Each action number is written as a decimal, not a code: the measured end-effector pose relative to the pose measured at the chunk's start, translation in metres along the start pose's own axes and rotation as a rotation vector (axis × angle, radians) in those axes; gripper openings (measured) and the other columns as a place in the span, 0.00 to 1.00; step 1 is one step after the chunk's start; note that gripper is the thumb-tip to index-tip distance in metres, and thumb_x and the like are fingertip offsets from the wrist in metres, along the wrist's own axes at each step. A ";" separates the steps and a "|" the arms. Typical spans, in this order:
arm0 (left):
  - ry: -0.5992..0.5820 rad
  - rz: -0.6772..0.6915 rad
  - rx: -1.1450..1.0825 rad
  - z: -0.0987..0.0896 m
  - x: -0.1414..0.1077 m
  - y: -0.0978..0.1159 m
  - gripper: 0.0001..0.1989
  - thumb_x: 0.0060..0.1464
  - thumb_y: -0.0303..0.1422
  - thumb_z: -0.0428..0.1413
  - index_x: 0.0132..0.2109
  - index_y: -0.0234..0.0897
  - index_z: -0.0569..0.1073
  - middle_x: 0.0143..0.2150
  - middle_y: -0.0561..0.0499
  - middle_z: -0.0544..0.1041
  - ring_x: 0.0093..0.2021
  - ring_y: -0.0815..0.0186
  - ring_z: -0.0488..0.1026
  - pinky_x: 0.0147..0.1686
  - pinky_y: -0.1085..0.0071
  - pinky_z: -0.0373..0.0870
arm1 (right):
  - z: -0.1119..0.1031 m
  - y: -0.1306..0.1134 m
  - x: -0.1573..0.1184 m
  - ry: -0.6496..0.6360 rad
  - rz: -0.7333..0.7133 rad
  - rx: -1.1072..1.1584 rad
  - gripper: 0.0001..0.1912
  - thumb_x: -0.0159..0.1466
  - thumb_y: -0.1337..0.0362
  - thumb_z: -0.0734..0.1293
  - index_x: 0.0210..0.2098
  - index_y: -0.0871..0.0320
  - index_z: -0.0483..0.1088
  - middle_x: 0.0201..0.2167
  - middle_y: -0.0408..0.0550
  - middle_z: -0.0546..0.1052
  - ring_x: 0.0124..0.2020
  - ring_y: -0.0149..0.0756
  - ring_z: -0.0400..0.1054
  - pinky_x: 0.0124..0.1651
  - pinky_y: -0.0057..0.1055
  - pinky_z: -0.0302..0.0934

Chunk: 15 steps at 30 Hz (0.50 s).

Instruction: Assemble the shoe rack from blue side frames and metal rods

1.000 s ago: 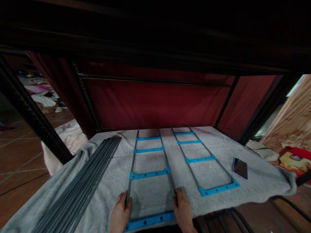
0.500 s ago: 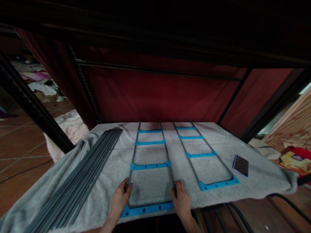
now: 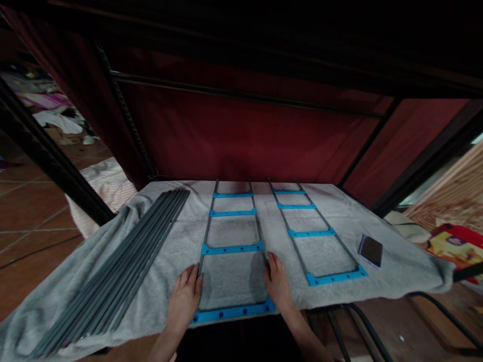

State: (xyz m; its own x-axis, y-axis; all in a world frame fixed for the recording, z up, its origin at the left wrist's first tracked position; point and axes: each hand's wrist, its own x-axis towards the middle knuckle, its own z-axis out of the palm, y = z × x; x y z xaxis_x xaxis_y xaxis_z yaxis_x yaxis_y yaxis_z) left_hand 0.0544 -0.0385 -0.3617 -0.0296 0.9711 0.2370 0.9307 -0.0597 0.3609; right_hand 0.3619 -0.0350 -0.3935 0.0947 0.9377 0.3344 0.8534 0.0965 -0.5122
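Two ladder-like frames of thin grey rods with blue crosspieces lie on a grey cloth. My left hand rests on the left rod of the nearer frame, its fingers wrapped round the rod. On that frame's right rod, my right hand is placed the same way, just above the front blue crosspiece. The second frame lies to the right, untouched. A bundle of loose grey rods is spread at the left of the cloth.
A phone lies on the cloth at the right. Dark metal posts and a red curtain stand behind. At the far right is a red and yellow package. Black curved tubes show below the front right edge.
The view has shifted, so the table contents appear slightly higher. Both hands have slid a little up along the side rods, and their fingers lie flatter over them.
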 end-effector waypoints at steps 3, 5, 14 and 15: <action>0.034 0.091 0.007 0.005 0.001 -0.006 0.27 0.65 0.40 0.39 0.61 0.27 0.66 0.58 0.40 0.69 0.55 0.53 0.65 0.58 0.57 0.62 | 0.009 0.002 0.038 -0.024 -0.066 -0.012 0.27 0.69 0.64 0.51 0.66 0.65 0.54 0.65 0.57 0.60 0.66 0.43 0.53 0.63 0.42 0.54; 0.048 0.136 -0.002 0.009 0.002 -0.009 0.26 0.65 0.39 0.40 0.61 0.27 0.66 0.58 0.40 0.70 0.54 0.54 0.66 0.58 0.58 0.63 | 0.016 0.003 0.067 -0.023 -0.089 -0.034 0.27 0.69 0.65 0.50 0.66 0.66 0.54 0.66 0.58 0.59 0.66 0.42 0.52 0.63 0.42 0.53; 0.071 0.156 -0.007 0.027 0.002 -0.026 0.24 0.65 0.38 0.42 0.62 0.33 0.65 0.59 0.45 0.71 0.57 0.57 0.66 0.56 0.56 0.67 | 0.042 -0.007 0.205 -0.219 -0.001 -0.241 0.29 0.70 0.62 0.51 0.68 0.63 0.50 0.69 0.52 0.53 0.68 0.39 0.48 0.65 0.36 0.47; 0.074 0.157 -0.002 0.028 0.001 -0.028 0.24 0.64 0.38 0.42 0.62 0.33 0.66 0.59 0.46 0.71 0.57 0.57 0.66 0.56 0.56 0.68 | 0.046 -0.008 0.218 -0.235 0.008 -0.256 0.29 0.70 0.61 0.51 0.69 0.62 0.49 0.70 0.51 0.52 0.69 0.39 0.47 0.65 0.36 0.47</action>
State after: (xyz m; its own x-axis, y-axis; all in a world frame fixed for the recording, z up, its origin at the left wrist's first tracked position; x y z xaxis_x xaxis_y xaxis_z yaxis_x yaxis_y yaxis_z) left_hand 0.0386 -0.0291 -0.3968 0.0892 0.9300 0.3566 0.9253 -0.2099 0.3160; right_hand 0.3516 0.1837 -0.3532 0.0067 0.9922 0.1247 0.9568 0.0299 -0.2890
